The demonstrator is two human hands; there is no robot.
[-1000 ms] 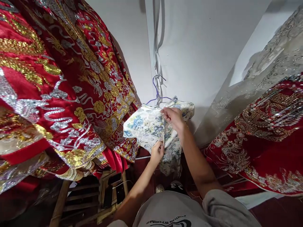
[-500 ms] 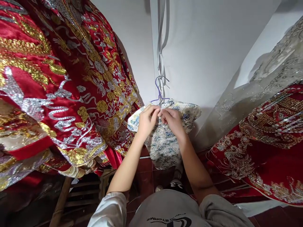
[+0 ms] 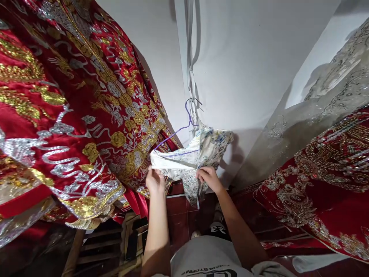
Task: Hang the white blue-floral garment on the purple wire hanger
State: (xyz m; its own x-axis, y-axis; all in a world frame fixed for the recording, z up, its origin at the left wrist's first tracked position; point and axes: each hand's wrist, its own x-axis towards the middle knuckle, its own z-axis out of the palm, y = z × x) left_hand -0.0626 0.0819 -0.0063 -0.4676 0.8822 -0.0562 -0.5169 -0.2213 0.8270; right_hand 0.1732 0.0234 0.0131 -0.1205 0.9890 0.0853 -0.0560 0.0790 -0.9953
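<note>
1. The floral garment [image 3: 213,148] is hanging mid-frame, on a purple hanger [image 3: 173,134].
2. Left of centre, the left hand [image 3: 155,180] is pinching its pale edge; just right, the right hand [image 3: 209,177] is gripping cloth between fingertips.
3. It's probably feeling light, soft (creasing easily); firm edges are likely offering best hold.

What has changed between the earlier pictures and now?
From close together at the neckline, the left hand has moved down and left, the right hand down; both now pinch the floral shirt, farther apart. The shirt's left side has dropped, baring the left arm of the purple hanger. The hanger still hangs from the strap; the red jacket stays put.
</note>
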